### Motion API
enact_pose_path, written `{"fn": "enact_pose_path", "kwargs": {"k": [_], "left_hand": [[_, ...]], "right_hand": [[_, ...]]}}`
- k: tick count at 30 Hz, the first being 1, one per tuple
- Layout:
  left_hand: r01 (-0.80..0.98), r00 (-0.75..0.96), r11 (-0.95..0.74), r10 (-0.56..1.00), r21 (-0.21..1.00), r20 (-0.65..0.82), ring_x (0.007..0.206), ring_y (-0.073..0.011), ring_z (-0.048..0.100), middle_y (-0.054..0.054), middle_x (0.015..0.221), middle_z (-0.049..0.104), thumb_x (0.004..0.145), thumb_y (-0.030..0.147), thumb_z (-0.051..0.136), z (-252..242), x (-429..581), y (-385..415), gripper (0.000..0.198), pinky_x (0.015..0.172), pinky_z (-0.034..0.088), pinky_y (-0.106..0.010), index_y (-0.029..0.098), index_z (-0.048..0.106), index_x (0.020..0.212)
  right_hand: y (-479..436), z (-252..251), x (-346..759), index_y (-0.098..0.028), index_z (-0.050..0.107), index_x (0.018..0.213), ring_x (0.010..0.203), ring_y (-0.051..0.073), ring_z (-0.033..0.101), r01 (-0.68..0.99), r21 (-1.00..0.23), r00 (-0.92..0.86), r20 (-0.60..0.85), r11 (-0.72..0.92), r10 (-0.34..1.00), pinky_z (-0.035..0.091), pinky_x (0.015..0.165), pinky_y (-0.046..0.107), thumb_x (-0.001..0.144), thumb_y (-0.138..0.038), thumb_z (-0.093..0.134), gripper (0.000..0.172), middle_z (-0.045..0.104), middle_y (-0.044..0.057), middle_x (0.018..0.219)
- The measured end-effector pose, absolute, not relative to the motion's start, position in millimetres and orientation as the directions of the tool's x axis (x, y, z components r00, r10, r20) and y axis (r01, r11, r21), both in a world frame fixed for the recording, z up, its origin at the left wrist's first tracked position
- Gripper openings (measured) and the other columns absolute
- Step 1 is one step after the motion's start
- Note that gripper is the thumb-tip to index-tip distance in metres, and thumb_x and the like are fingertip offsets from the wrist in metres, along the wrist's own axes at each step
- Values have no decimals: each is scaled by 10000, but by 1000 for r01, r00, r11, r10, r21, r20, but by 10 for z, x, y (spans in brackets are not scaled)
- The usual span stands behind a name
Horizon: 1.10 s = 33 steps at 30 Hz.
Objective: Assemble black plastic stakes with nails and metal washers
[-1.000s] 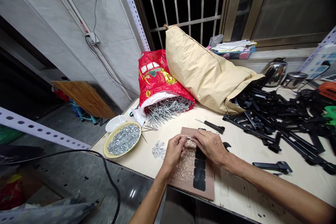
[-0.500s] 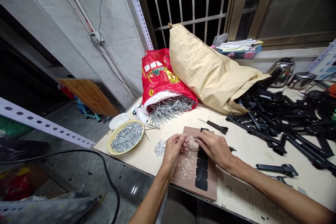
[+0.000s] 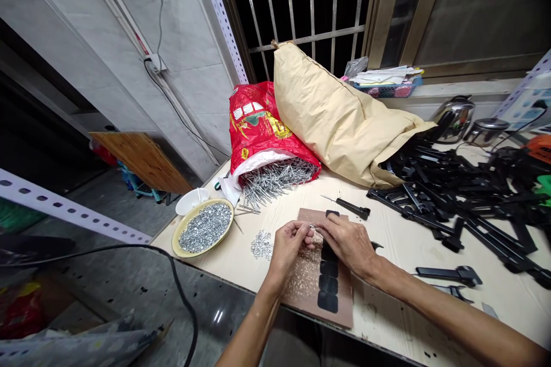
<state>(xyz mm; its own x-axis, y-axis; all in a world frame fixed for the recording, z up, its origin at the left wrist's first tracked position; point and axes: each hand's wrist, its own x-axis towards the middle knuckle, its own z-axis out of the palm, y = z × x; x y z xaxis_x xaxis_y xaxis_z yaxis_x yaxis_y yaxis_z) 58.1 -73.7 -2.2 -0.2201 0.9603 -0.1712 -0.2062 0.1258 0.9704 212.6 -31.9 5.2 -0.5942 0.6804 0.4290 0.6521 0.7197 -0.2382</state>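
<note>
My left hand and my right hand meet over a brown board at the table's front edge. Both hands are pinched together around a small metal piece at their fingertips, too small to name. Black pads lie in a column on the board under my right wrist. A small heap of shiny bits lies just left of my left hand. A yellow dish full of small metal parts stands further left.
A red bag spills long nails behind the board. A tan sack leans beside it. Black plastic parts are piled at the right, one black tool near the board. A white bowl, kettle and black cable are around.
The hands stay joined over the board with only slight finger shifts. The view has swung a little between frames.
</note>
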Motion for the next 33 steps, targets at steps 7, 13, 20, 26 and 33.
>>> {"fn": "enact_pose_path", "kwargs": {"k": [7, 13, 20, 26, 33], "left_hand": [[-280, -186, 175, 955, 944, -232, 510, -77, 545, -19, 666, 628, 642, 400, 744, -72, 565, -728, 351, 529, 495, -209, 102, 660, 808], [-321, -154, 197, 954, 926, -256, 505, -87, 555, -37, 652, 634, 626, 433, 747, -106, 562, -706, 386, 545, 514, -231, 87, 664, 777], [-169, -196, 116, 969, 979, -148, 525, -107, 578, -34, 678, 650, 688, 415, 700, -51, 553, -701, 326, 545, 501, -228, 104, 660, 779], [7, -205, 122, 971, 992, -118, 543, -125, 589, -39, 661, 664, 713, 428, 666, 2, 528, -704, 313, 556, 492, -229, 119, 673, 760], [-27, -165, 173, 971, 985, -175, 514, -126, 592, -44, 628, 659, 685, 454, 685, -42, 487, -696, 344, 510, 487, -222, 114, 664, 731]], "right_hand": [[-343, 52, 2137, -216, 596, 881, 743, 150, 506, 642, -135, -638, 453, 755, 623, 306, 591, 255, 888, -212, 475, 122, 552, 21, 814], [-307, -7, 2166, -193, 592, 872, 736, 157, 493, 606, -147, -631, 510, 782, 585, 323, 632, 263, 921, -227, 432, 170, 561, 32, 784], [-301, -15, 2167, -206, 593, 876, 731, 152, 521, 625, -183, -621, 472, 759, 625, 330, 612, 260, 930, -247, 434, 173, 572, 20, 785], [-280, -35, 2170, -200, 582, 908, 709, 115, 543, 591, -292, -611, 447, 752, 654, 336, 551, 216, 935, -270, 418, 180, 567, 22, 856], [-286, -75, 2143, -185, 578, 848, 697, 135, 514, 626, -198, -617, 467, 755, 634, 325, 569, 236, 934, -261, 424, 192, 556, 22, 784]]}}
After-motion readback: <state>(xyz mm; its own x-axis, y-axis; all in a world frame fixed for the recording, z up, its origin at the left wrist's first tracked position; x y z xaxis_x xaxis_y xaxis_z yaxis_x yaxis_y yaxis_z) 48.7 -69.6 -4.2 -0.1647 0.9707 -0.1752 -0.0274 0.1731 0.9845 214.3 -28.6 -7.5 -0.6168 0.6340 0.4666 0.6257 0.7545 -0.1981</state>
